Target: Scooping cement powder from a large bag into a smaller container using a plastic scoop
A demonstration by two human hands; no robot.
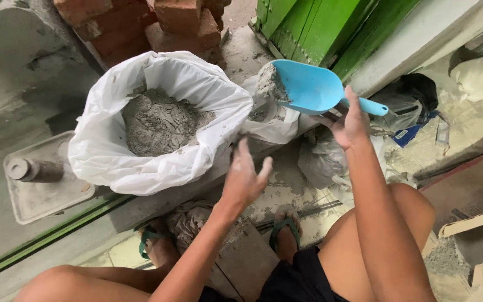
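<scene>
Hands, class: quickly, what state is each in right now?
Left hand: open, empty, fingers spread beside the white bag.
Right hand: closed on the blue scoop.

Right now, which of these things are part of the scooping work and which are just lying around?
In use:
right hand
blue scoop holding grey powder
white sack of grey powder
left hand, open, near the sack

Lying about:
red bricks
green door
torn cardboard
grey tray

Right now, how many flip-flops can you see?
2: one flip-flop on the left foot below the white bag, the other on the right foot between the knees.
</scene>
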